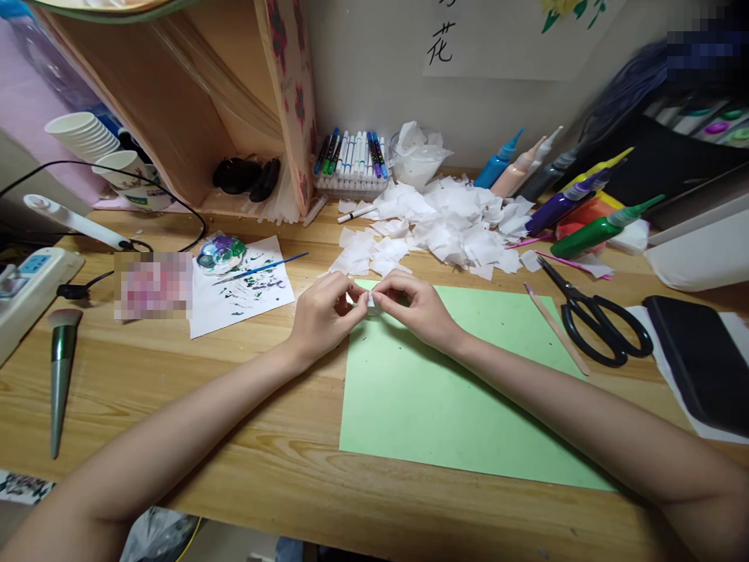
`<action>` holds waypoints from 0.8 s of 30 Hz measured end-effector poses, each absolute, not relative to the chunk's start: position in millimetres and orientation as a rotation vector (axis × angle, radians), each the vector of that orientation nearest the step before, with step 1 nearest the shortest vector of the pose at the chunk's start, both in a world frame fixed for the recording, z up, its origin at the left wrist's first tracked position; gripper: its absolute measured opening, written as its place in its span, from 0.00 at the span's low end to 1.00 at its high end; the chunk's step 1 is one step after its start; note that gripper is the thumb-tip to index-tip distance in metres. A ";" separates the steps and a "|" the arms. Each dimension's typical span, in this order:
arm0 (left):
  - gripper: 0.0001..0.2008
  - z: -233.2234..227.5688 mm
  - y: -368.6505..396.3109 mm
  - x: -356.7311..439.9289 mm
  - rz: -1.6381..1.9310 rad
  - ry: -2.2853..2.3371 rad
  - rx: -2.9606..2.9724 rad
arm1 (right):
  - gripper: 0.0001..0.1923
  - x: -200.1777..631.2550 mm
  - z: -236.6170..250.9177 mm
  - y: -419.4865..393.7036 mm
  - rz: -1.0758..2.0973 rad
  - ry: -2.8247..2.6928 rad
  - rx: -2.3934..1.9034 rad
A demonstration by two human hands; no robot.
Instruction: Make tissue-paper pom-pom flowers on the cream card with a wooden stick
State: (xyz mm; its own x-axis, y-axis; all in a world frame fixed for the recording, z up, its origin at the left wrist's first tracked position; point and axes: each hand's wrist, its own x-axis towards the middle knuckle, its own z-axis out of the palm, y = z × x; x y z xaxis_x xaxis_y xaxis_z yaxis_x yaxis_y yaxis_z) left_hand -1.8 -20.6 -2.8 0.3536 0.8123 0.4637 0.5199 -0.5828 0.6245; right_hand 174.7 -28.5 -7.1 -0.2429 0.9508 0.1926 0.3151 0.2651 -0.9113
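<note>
My left hand (328,312) and my right hand (414,308) meet over the far left corner of a green sheet of paper (456,390). Both pinch a small white piece of paper (370,301) between thumb and fingertips; most of it is hidden by the fingers. Just beyond my hands lies a loose heap of torn white paper pieces (450,218). A wooden stick (555,329) rests across the green sheet's right edge, beside black-handled scissors (602,320).
Paint bottles (602,226) stand at the back right, near a marker rack (354,160) and a plastic cup (417,156). Left lie a paint-smeared sheet (257,300) with a thin blue brush (263,268), a large brush (62,382) and a power strip (35,289). A black case (702,359) lies right.
</note>
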 end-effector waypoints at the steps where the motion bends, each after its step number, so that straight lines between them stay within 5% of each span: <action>1: 0.07 -2.9 -20.6 -2.0 1.088 1.168 2.250 | 0.08 174.7 -7.2 -28.4 0.990 -1.723 -1.170; 24: 0.06 -0.2 -22.4 -0.8 1.076 1.166 2.304 | 0.05 175.2 -9.8 -29.3 0.979 -1.740 -1.183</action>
